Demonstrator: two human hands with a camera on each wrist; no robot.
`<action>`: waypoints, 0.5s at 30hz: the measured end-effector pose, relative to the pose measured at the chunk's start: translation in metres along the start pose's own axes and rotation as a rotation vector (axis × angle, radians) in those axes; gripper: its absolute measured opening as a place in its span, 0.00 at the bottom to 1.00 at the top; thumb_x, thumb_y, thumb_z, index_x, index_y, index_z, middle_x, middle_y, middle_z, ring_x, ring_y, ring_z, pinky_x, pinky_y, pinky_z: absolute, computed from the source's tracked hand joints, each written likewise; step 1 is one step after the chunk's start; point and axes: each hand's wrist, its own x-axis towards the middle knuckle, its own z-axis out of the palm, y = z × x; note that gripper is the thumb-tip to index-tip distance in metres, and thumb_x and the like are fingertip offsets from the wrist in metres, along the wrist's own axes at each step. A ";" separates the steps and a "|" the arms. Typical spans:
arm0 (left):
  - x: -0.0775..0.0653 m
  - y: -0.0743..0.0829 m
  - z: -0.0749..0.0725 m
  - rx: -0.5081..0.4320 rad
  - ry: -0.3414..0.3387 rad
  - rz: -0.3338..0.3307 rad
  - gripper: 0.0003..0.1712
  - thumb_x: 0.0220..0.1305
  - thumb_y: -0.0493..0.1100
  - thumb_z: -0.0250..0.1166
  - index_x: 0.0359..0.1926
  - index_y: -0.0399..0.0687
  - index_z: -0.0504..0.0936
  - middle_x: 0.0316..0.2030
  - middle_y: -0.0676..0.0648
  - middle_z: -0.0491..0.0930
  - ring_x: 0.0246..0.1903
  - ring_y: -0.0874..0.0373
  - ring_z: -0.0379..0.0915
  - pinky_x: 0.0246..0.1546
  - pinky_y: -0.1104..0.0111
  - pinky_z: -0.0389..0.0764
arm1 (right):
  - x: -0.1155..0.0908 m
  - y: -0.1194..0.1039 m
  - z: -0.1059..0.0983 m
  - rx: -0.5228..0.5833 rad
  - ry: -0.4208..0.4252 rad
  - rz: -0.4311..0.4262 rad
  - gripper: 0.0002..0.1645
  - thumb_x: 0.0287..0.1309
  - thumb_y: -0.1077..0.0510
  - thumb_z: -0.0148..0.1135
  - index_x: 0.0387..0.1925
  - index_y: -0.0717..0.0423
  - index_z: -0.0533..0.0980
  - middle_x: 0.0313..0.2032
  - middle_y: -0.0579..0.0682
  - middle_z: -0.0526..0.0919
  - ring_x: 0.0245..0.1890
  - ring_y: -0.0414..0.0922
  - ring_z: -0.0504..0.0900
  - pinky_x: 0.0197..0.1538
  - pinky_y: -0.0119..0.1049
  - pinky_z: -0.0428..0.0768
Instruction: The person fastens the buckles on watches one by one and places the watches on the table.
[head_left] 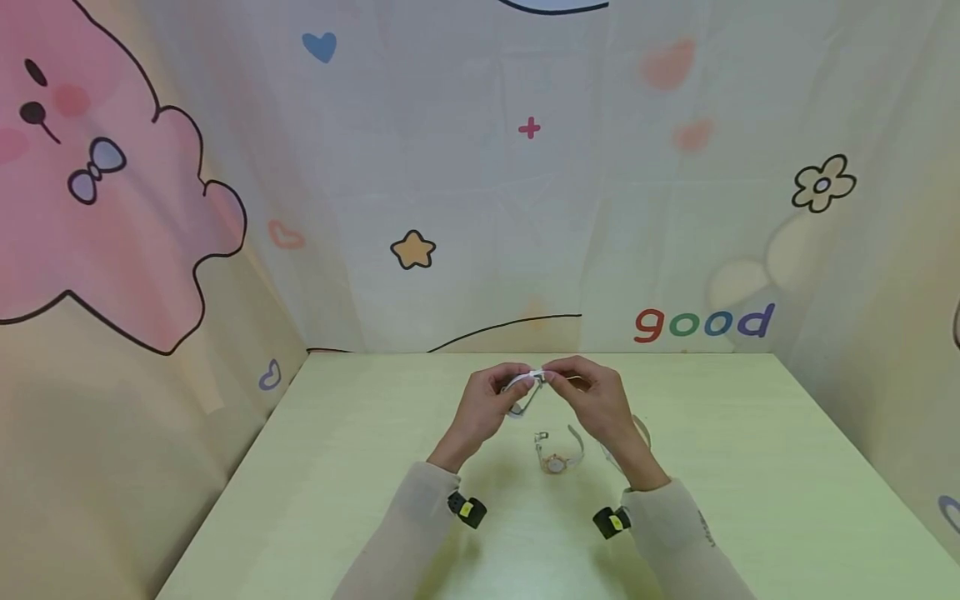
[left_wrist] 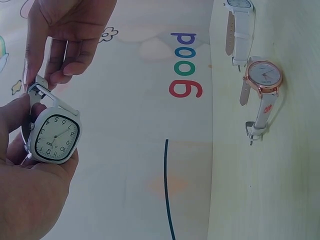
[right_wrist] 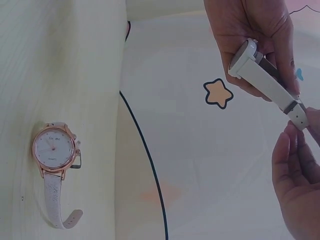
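Note:
In front of me, above the table, my left hand [head_left: 480,406] grips a white wristwatch [left_wrist: 55,139] with a rounded-square dial and dark numerals. Its white strap is looped round, with the strap end [right_wrist: 299,117] passing by the metal buckle [right_wrist: 290,106]. My right hand [head_left: 603,408] pinches the strap at that end, thumb against fingers. Below the hands, a rose-gold watch [head_left: 555,464] with a white strap lies unbuckled on the table. Another white-strapped watch [left_wrist: 242,35] lies farther right, partly hidden by my right wrist in the head view.
The pale table [head_left: 300,500] runs back to a printed cloth [head_left: 465,150] hanging behind it, with more cloth along both sides. A black wrist camera [head_left: 467,509] sits at my left cuff and another [head_left: 611,522] at my right cuff.

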 end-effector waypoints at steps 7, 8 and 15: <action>0.001 0.003 0.001 0.011 0.004 -0.001 0.15 0.68 0.44 0.63 0.52 0.42 0.83 0.41 0.41 0.82 0.33 0.61 0.69 0.31 0.75 0.70 | 0.001 -0.001 0.001 0.014 0.031 0.017 0.11 0.62 0.57 0.65 0.44 0.57 0.82 0.40 0.55 0.86 0.37 0.37 0.82 0.44 0.21 0.79; 0.001 0.004 0.001 0.009 0.004 0.001 0.15 0.68 0.44 0.63 0.52 0.42 0.83 0.42 0.41 0.82 0.33 0.61 0.69 0.31 0.75 0.70 | 0.001 -0.002 0.001 0.021 0.033 0.020 0.11 0.62 0.56 0.66 0.44 0.57 0.82 0.39 0.55 0.86 0.36 0.36 0.82 0.44 0.21 0.79; 0.000 0.001 0.001 0.009 -0.002 0.017 0.15 0.68 0.46 0.64 0.50 0.43 0.83 0.41 0.42 0.83 0.34 0.61 0.70 0.34 0.74 0.73 | 0.000 -0.003 0.000 0.012 0.023 0.007 0.09 0.61 0.60 0.66 0.42 0.59 0.84 0.39 0.55 0.88 0.36 0.31 0.82 0.44 0.22 0.80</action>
